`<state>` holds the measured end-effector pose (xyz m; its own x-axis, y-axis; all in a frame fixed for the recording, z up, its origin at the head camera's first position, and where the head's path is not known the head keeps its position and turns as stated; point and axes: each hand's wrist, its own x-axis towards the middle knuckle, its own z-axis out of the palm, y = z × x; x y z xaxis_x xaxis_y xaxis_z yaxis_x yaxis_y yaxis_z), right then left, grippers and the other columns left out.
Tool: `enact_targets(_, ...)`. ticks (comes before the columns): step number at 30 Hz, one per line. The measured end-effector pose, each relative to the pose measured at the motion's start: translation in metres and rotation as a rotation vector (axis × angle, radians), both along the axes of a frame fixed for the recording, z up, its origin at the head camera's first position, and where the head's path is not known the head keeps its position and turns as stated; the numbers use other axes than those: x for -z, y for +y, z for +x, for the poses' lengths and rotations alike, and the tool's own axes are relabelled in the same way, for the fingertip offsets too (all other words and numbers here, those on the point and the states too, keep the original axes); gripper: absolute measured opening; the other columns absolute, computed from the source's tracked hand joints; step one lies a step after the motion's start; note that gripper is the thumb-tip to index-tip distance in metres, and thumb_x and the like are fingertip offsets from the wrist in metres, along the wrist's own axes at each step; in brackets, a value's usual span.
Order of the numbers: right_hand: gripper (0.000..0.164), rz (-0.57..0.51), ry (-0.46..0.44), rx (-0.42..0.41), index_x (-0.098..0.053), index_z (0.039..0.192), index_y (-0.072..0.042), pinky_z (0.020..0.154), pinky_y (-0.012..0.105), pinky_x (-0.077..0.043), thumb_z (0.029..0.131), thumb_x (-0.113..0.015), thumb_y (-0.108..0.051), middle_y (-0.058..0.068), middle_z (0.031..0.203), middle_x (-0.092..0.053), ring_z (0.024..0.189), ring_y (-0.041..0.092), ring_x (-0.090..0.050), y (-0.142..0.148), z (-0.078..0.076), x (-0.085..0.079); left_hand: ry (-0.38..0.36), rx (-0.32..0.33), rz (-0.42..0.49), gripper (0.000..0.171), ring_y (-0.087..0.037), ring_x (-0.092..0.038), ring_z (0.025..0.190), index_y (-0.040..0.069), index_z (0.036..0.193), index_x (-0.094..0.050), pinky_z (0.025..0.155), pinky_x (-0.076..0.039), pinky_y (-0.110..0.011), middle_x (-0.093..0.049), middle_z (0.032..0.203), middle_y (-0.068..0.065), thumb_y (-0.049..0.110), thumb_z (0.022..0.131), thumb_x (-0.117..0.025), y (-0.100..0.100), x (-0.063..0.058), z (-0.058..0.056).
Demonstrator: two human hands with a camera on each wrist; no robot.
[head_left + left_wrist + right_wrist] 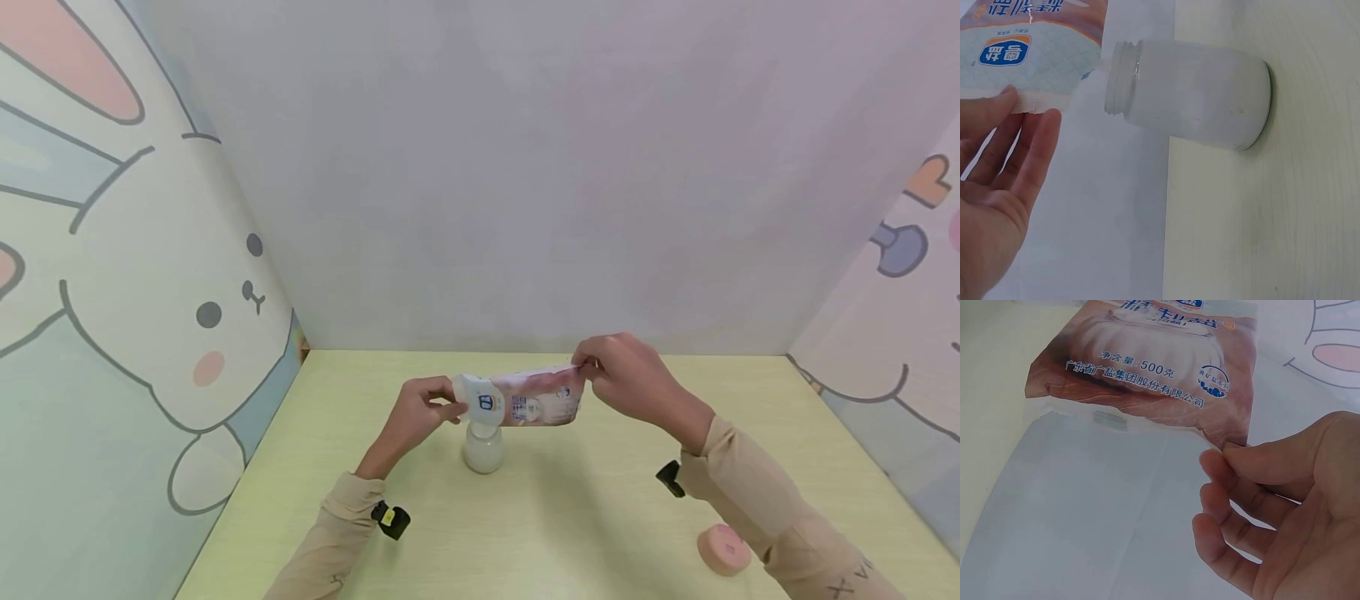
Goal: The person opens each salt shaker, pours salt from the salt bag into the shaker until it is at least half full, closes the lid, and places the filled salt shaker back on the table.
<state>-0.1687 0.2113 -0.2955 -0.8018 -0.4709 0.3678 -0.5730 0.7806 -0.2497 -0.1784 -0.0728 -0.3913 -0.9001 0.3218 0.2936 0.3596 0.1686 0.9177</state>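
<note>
Both hands hold a salt bag (532, 400) stretched sideways above the table. My left hand (420, 417) pinches its pale end between thumb and fingers. At the opposite end, the thumb and index finger of my right hand (633, 383) grip a corner, which sits higher than the left end. Under the bag's lower left corner stands an upright glass jar (483, 452), lidless and whitish inside. In the left wrist view, a whitish streak joins the bag's corner to the mouth of the jar (1197, 94). Printing on the bag (1147, 362) reads 500 grams in the right wrist view.
A round pink lid (723, 550) lies on the pale yellow table (585, 533) at the front right, beside the right sleeve. Behind the table rises a plain grey wall (525, 208); cartoon-printed panels (150, 333) flank both sides.
</note>
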Motion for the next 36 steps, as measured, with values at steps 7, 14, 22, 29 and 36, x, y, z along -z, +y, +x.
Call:
enact_targets(7,0.025,-0.001,0.0,0.002,-0.068,0.078,-0.01,0.052,0.025,-0.044,0.076,-0.048,0.006,-0.001,0.076,-0.064,0.061,0.01,-0.052,-0.0003,0.0006,-0.0004,-0.007,0.0,-0.003,0.004,-0.03,-0.06,0.079,-0.004,0.079,-0.06,0.061,-0.053,-0.042,-0.061,0.085,-0.015,-0.005,0.076,-0.062,-0.0003,-0.0015,0.0006)
enact_targets(14,0.025,0.0,0.005,0.001,-0.068,0.078,-0.01,0.052,0.026,-0.044,0.076,-0.048,0.005,-0.002,0.076,-0.063,0.061,0.01,-0.052,-0.0011,0.0019,-0.0014,-0.013,-0.01,0.006,0.005,-0.031,-0.06,0.079,-0.001,0.077,-0.06,0.061,-0.053,-0.042,-0.061,0.085,-0.016,-0.005,0.075,-0.063,-0.0003,-0.0015,0.0014)
enact_targets(22,0.026,0.0,0.004,0.003,-0.068,0.078,-0.01,0.052,0.026,-0.043,0.076,-0.047,0.006,-0.001,0.076,-0.063,0.061,0.01,-0.051,-0.0006,0.0021,-0.0014,-0.016,0.0,0.014,0.004,-0.033,-0.06,0.079,-0.005,0.079,-0.06,0.062,-0.052,-0.044,-0.061,0.086,-0.016,-0.006,0.075,-0.062,-0.0001,-0.0015,0.0016)
enact_targets(29,0.025,-0.003,0.01,0.002,-0.068,0.078,-0.01,0.053,0.026,-0.044,0.075,-0.048,0.006,-0.002,0.075,-0.063,0.061,0.009,-0.052,-0.0007,0.0023,-0.0017,-0.011,-0.003,0.011,0.004,-0.032,-0.06,0.079,-0.005,0.078,-0.059,0.061,-0.053,-0.043,-0.061,0.086,-0.016,-0.005,0.076,-0.063,0.0,-0.002,0.0018)
enact_targets(36,0.026,0.0,0.023,-0.003,-0.068,0.077,-0.01,0.053,0.026,-0.044,0.076,-0.048,0.005,-0.002,0.075,-0.063,0.061,0.009,-0.051,-0.0009,0.003,-0.0023,-0.008,-0.007,0.012,0.005,-0.033,-0.06,0.079,-0.003,0.077,-0.059,0.061,-0.052,-0.044,-0.061,0.085,-0.015,-0.005,0.075,-0.063,-0.0001,-0.0024,0.003)
